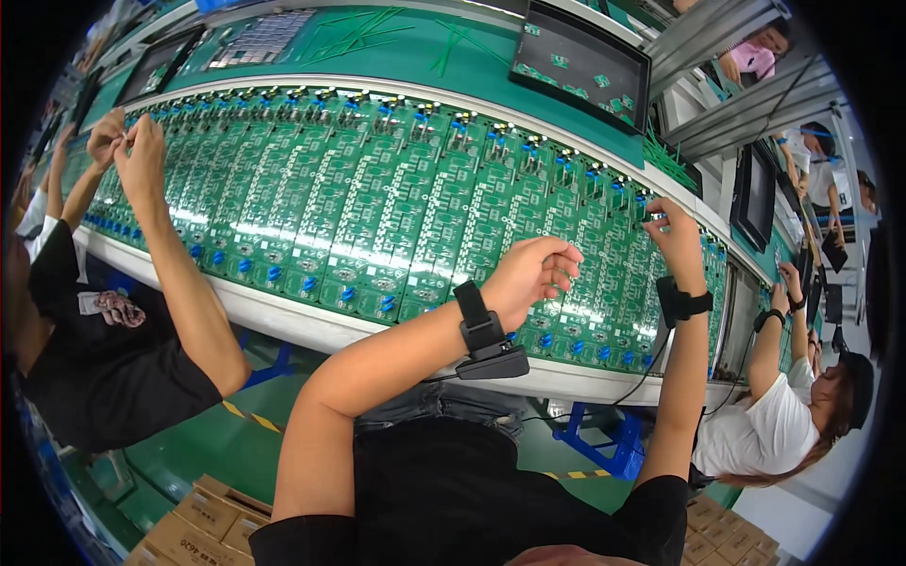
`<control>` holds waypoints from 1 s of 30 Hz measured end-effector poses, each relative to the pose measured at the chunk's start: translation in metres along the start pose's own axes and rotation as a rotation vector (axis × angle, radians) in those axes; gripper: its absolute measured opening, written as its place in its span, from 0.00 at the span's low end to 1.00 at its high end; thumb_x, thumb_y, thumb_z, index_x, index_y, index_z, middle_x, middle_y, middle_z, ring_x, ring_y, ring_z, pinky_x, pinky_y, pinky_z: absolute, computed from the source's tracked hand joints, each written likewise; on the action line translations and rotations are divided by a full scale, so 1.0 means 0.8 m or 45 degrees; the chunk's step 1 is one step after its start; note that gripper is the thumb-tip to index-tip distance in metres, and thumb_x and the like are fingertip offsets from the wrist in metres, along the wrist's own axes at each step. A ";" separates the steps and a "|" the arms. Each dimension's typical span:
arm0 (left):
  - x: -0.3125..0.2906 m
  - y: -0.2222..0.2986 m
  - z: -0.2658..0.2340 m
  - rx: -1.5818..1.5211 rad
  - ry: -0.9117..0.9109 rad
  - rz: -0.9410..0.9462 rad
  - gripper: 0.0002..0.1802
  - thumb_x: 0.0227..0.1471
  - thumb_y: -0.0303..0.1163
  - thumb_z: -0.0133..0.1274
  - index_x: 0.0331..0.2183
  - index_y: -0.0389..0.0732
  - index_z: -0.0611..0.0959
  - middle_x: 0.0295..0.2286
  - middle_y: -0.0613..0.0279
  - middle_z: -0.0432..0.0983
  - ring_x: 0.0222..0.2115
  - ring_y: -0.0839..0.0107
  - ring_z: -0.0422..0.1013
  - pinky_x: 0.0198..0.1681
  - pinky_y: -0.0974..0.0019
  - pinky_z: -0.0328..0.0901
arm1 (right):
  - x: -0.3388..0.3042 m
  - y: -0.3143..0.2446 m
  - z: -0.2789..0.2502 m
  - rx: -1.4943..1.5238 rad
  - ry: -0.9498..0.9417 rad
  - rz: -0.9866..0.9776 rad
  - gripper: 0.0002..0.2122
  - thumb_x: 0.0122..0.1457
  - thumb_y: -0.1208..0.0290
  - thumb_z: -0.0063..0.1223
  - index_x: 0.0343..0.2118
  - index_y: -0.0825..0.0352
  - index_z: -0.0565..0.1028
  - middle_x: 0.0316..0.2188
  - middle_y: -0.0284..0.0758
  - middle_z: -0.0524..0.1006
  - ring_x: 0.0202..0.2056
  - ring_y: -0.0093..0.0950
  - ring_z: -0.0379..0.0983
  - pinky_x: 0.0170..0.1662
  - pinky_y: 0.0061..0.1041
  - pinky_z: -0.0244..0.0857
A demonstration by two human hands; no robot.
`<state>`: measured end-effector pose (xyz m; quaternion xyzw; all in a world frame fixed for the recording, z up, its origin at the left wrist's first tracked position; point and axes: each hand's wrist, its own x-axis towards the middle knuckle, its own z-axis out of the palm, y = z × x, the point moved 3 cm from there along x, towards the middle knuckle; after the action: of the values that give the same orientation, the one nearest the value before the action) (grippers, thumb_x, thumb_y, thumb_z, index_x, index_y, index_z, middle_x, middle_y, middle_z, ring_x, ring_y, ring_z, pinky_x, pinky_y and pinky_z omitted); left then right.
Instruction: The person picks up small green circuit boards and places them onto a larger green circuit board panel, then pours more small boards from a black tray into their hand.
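A long row of green circuit boards (363,203) lies side by side in front of me, with blue and dark parts along the far edge and blue parts along the near edge. My left hand (533,278) hovers above the boards, its fingers curled in and its thumb laid toward the index finger; whatever is inside the curl is hidden. Farther right, my right hand (674,243) is at the far ends of the boards, thumb and index finger pinched close by the upright parts. Anything between those fingertips is too small to make out. Each wrist wears a black strap with a small box.
Beyond the boards, a black tray (590,71) with small green boards stands on a green shelf (415,66), near loose green strips (363,30). A co-worker's hands (132,146) work over the boards at left; another person (774,424) sits at right. Cardboard boxes (203,524) stand behind.
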<state>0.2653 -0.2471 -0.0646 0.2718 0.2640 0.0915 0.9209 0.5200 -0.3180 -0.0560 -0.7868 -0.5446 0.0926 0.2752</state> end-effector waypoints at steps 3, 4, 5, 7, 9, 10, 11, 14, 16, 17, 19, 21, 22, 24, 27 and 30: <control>-0.001 0.000 0.000 0.008 0.009 -0.015 0.11 0.52 0.37 0.41 0.28 0.41 0.75 0.22 0.71 0.70 0.22 0.81 0.64 0.25 0.77 0.57 | 0.000 -0.016 -0.013 0.006 0.012 0.003 0.10 0.45 0.77 0.55 0.32 0.68 0.71 0.27 0.33 0.74 0.25 0.21 0.71 0.28 0.18 0.64; -0.003 0.002 0.000 0.001 0.026 -0.014 0.12 0.52 0.37 0.41 0.27 0.41 0.75 0.20 0.72 0.68 0.20 0.82 0.62 0.23 0.77 0.56 | 0.003 -0.020 -0.018 0.012 0.023 0.009 0.10 0.46 0.76 0.55 0.32 0.68 0.71 0.27 0.33 0.74 0.25 0.20 0.71 0.28 0.18 0.63; -0.001 0.000 0.001 -0.005 0.030 -0.019 0.12 0.52 0.37 0.41 0.27 0.41 0.75 0.19 0.72 0.67 0.18 0.82 0.61 0.21 0.78 0.55 | 0.007 -0.021 -0.025 0.002 0.037 0.010 0.10 0.46 0.76 0.55 0.32 0.68 0.71 0.27 0.33 0.74 0.25 0.20 0.71 0.28 0.18 0.63; 0.000 -0.002 0.002 0.004 0.018 -0.023 0.12 0.52 0.37 0.41 0.26 0.41 0.75 0.17 0.72 0.65 0.17 0.83 0.60 0.19 0.78 0.54 | 0.025 -0.019 -0.040 0.023 0.108 0.100 0.10 0.47 0.71 0.55 0.33 0.69 0.72 0.26 0.35 0.75 0.26 0.25 0.72 0.30 0.22 0.64; 0.001 -0.003 0.003 -0.031 -0.093 -0.048 0.12 0.52 0.37 0.41 0.24 0.42 0.73 0.14 0.73 0.60 0.13 0.83 0.55 0.15 0.78 0.49 | 0.052 -0.004 -0.053 0.037 0.171 0.147 0.11 0.48 0.69 0.54 0.33 0.69 0.72 0.26 0.37 0.75 0.26 0.28 0.72 0.31 0.24 0.65; 0.001 -0.004 0.004 -0.048 -0.145 -0.062 0.12 0.53 0.38 0.41 0.23 0.42 0.72 0.12 0.74 0.57 0.11 0.84 0.52 0.14 0.78 0.47 | 0.072 0.017 -0.052 -0.015 0.199 0.099 0.13 0.48 0.65 0.54 0.32 0.70 0.73 0.26 0.37 0.75 0.26 0.26 0.72 0.30 0.24 0.65; 0.002 -0.004 0.003 -0.032 -0.155 -0.063 0.12 0.53 0.38 0.41 0.23 0.42 0.72 0.12 0.74 0.57 0.11 0.84 0.52 0.14 0.78 0.47 | 0.091 0.030 -0.050 -0.068 0.224 0.053 0.15 0.49 0.61 0.54 0.31 0.71 0.73 0.25 0.37 0.75 0.26 0.25 0.71 0.30 0.24 0.65; 0.002 -0.005 0.004 -0.128 -0.140 -0.146 0.13 0.53 0.38 0.41 0.20 0.43 0.69 0.10 0.75 0.49 0.09 0.84 0.46 0.11 0.78 0.42 | 0.140 0.028 -0.034 0.118 0.063 0.415 0.20 0.46 0.56 0.55 0.31 0.73 0.74 0.25 0.40 0.75 0.27 0.29 0.72 0.29 0.27 0.65; 0.001 -0.004 0.006 -0.137 -0.164 -0.155 0.14 0.53 0.38 0.40 0.19 0.44 0.68 0.10 0.75 0.49 0.09 0.84 0.45 0.11 0.78 0.42 | 0.173 0.037 -0.024 0.121 0.018 0.522 0.21 0.45 0.55 0.56 0.30 0.73 0.74 0.25 0.42 0.75 0.27 0.32 0.73 0.30 0.29 0.65; 0.002 -0.003 0.005 -0.169 -0.180 -0.168 0.14 0.53 0.38 0.40 0.19 0.44 0.67 0.10 0.75 0.49 0.09 0.84 0.45 0.11 0.78 0.42 | 0.185 0.045 -0.014 0.118 -0.052 0.630 0.23 0.43 0.54 0.56 0.30 0.74 0.74 0.26 0.44 0.75 0.28 0.36 0.73 0.30 0.31 0.65; 0.000 0.001 0.005 -0.166 -0.193 -0.161 0.14 0.53 0.38 0.40 0.19 0.44 0.66 0.10 0.75 0.49 0.09 0.84 0.45 0.11 0.78 0.41 | 0.205 0.041 -0.002 -0.003 -0.061 0.618 0.23 0.45 0.53 0.55 0.31 0.73 0.73 0.25 0.40 0.74 0.29 0.30 0.73 0.29 0.28 0.66; 0.003 -0.004 0.003 -0.216 -0.214 -0.180 0.14 0.53 0.39 0.40 0.19 0.44 0.66 0.10 0.75 0.48 0.09 0.84 0.45 0.11 0.78 0.42 | 0.218 0.056 0.020 -0.131 -0.069 0.620 0.23 0.47 0.51 0.53 0.33 0.71 0.72 0.23 0.37 0.74 0.29 0.24 0.73 0.28 0.25 0.66; 0.004 -0.007 0.009 -0.240 -0.241 -0.197 0.15 0.53 0.39 0.39 0.19 0.44 0.66 0.10 0.75 0.48 0.09 0.84 0.45 0.11 0.78 0.42 | 0.219 0.077 0.023 -0.322 0.076 0.576 0.22 0.47 0.53 0.52 0.32 0.71 0.72 0.24 0.37 0.73 0.29 0.25 0.73 0.29 0.26 0.66; 0.008 -0.012 0.016 -0.239 -0.272 -0.213 0.15 0.53 0.39 0.39 0.19 0.44 0.66 0.10 0.75 0.49 0.09 0.84 0.45 0.11 0.78 0.42 | 0.221 0.102 0.027 -0.696 0.347 0.484 0.19 0.49 0.55 0.51 0.31 0.71 0.70 0.24 0.38 0.73 0.29 0.26 0.72 0.30 0.27 0.66; 0.005 -0.009 0.008 -0.277 -0.260 -0.226 0.14 0.54 0.39 0.39 0.19 0.45 0.66 0.10 0.75 0.49 0.09 0.83 0.45 0.10 0.78 0.41 | 0.231 0.067 0.020 -0.471 0.482 0.473 0.17 0.49 0.59 0.50 0.29 0.71 0.69 0.26 0.40 0.72 0.31 0.28 0.71 0.32 0.30 0.65; 0.010 -0.008 0.006 -0.319 -0.248 -0.192 0.14 0.54 0.38 0.37 0.20 0.45 0.65 0.11 0.74 0.49 0.09 0.83 0.45 0.11 0.78 0.41 | 0.221 0.036 -0.012 0.094 0.451 0.578 0.15 0.49 0.61 0.49 0.29 0.71 0.69 0.27 0.41 0.72 0.33 0.30 0.71 0.33 0.32 0.64</control>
<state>0.2747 -0.2524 -0.0682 0.1420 0.1796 0.0274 0.9730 0.6167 -0.1679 -0.0358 -0.8820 -0.2942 0.0325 0.3668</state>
